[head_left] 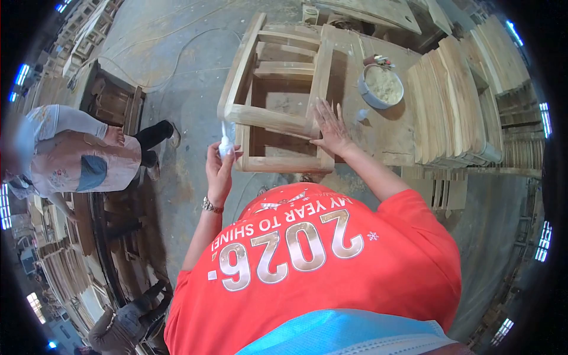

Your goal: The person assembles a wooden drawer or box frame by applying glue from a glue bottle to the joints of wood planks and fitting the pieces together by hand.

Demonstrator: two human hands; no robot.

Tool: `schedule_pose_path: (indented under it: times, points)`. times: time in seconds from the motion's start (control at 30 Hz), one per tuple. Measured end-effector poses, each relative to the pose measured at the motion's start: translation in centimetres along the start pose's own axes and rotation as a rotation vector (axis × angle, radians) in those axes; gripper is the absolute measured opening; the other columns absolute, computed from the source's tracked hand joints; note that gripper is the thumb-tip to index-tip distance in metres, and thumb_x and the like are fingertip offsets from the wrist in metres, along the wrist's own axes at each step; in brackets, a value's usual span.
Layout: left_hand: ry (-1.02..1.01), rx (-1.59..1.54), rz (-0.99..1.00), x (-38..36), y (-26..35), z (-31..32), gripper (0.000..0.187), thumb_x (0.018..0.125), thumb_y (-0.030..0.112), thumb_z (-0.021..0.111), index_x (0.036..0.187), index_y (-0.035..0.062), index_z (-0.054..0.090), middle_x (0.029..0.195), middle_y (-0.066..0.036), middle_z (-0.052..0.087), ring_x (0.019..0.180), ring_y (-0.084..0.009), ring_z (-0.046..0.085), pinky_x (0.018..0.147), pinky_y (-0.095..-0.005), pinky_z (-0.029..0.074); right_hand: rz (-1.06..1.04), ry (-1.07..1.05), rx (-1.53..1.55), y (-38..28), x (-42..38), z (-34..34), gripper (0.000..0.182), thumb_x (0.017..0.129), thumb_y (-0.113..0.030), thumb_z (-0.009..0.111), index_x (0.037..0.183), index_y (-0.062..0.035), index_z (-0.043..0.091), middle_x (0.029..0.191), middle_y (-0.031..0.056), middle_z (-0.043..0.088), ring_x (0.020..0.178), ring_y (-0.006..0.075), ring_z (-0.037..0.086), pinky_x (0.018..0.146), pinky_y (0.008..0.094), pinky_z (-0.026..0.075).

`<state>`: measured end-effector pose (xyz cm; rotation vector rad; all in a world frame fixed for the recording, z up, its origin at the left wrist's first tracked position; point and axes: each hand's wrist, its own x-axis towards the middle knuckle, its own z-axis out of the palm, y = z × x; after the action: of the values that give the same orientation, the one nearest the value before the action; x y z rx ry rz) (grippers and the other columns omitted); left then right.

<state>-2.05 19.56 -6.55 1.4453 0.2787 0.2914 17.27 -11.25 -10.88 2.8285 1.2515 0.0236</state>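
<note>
My left hand (219, 173), with a watch on its wrist, grips a small white squeeze bottle (225, 145). The bottle's nozzle points up at the near left corner of a wooden furniture frame (267, 117), which has several rails and open gaps between them. Across the frame's right side, my right hand (332, 129) lies with its fingers spread against the wood. Right of that hand, a small whitish object (362, 115) sits on a board (387, 135).
A white bucket (381, 86) of pale, crumbly material stands on the board. Stacked wooden panels (447, 100) rise at the right. On the left a person in an apron (89, 151) stands by dark wooden furniture (109, 97). Another person (124, 325) is at lower left.
</note>
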Motion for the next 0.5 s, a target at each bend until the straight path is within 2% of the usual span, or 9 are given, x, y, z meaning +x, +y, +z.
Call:
schedule_pose_path:
  times: [0.07,0.23,0.3,0.33,0.37,0.4,0.43,0.47,0.5]
  points:
    - [-0.060,0.021,-0.022,1.0,-0.5,1.5,0.034,0.098,0.013,0.062,0.124,-0.0007,0.045,0.110,-0.014,0.067,0.094,-0.0168,0.067,0.082,-0.0304,0.054,0.025,0.194,0.229,-0.3,-0.1,0.7,0.115,0.071,-0.060,0.076,0.157,-0.0088,0.019,0.164,0.0140,0.015,0.153,0.0293,0.010,0.121,0.0576,0.008]
    - [-0.138,0.271,0.008,2.9,-1.2,4.6,0.029,0.096,0.011,0.065,0.119,-0.0001,0.051,0.098,-0.008,0.065,0.084,-0.0135,0.066,0.073,-0.0286,0.055,0.012,0.180,0.143,-2.2,2.4,0.8,0.116,0.070,-0.058,0.078,0.157,-0.0088,0.020,0.164,0.0161,0.014,0.153,0.0307,0.010,0.121,0.0585,0.009]
    - [-0.172,0.554,0.070,3.7,-1.1,5.3,0.028,0.095,0.014,0.068,0.115,0.0003,0.054,0.098,-0.008,0.065,0.084,-0.0129,0.065,0.071,-0.0300,0.054,0.089,0.077,0.147,-2.2,2.2,-0.7,0.114,0.070,-0.054,0.080,0.157,-0.0099,0.020,0.164,0.0170,0.011,0.153,0.0314,0.010,0.121,0.0587,0.009]
    - [-0.155,0.587,0.082,3.9,-0.4,5.9,0.032,0.092,0.019,0.071,0.113,0.0010,0.055,0.097,-0.012,0.066,0.084,-0.0150,0.067,0.070,-0.0317,0.054,0.101,0.082,0.152,-2.1,1.7,-1.0,0.114,0.070,-0.054,0.080,0.157,-0.0099,0.020,0.164,0.0170,0.011,0.153,0.0314,0.010,0.121,0.0587,0.009]
    - [-0.165,0.592,0.088,4.1,0.4,6.6,0.032,0.092,0.019,0.071,0.113,0.0010,0.055,0.097,-0.012,0.066,0.084,-0.0150,0.067,0.070,-0.0317,0.054,0.198,0.066,0.221,-1.9,0.9,-1.2,0.115,0.070,-0.048,0.082,0.157,-0.0100,0.018,0.164,0.0176,0.010,0.153,0.0321,0.010,0.121,0.0590,0.009]
    - [-0.188,0.649,0.054,4.2,1.2,7.2,0.034,0.091,0.022,0.072,0.114,0.0025,0.056,0.097,-0.014,0.067,0.084,-0.0180,0.068,0.071,-0.0334,0.054,0.293,0.046,0.291,-1.5,0.2,-1.2,0.116,0.069,-0.043,0.084,0.158,-0.0101,0.016,0.164,0.0181,0.009,0.153,0.0327,0.009,0.121,0.0592,0.010]
    - [-0.209,0.705,0.018,4.2,1.5,7.5,0.036,0.090,0.025,0.073,0.114,0.0040,0.057,0.097,-0.016,0.067,0.084,-0.0211,0.069,0.071,-0.0352,0.054,0.300,0.048,0.292,-1.1,-0.4,-0.9,0.116,0.069,-0.043,0.084,0.158,-0.0101,0.016,0.164,0.0181,0.009,0.153,0.0327,0.009,0.121,0.0592,0.010]
    - [-0.215,0.707,0.020,4.4,0.8,7.6,0.036,0.090,0.025,0.073,0.114,0.0040,0.057,0.097,-0.016,0.067,0.084,-0.0211,0.069,0.071,-0.0352,0.054,0.332,0.031,0.416,-0.7,-0.9,-0.2,0.118,0.069,-0.038,0.085,0.158,-0.0098,0.013,0.164,0.0193,0.010,0.152,0.0337,0.011,0.121,0.0593,0.011]
    - [-0.220,0.798,0.099,4.7,-0.4,7.6,0.037,0.088,0.026,0.074,0.115,0.0052,0.057,0.097,-0.017,0.068,0.085,-0.0252,0.070,0.072,-0.0374,0.054,0.362,0.013,0.540,-0.5,-1.5,0.5,0.120,0.068,-0.032,0.086,0.158,-0.0094,0.010,0.163,0.0205,0.011,0.152,0.0346,0.012,0.120,0.0594,0.013]
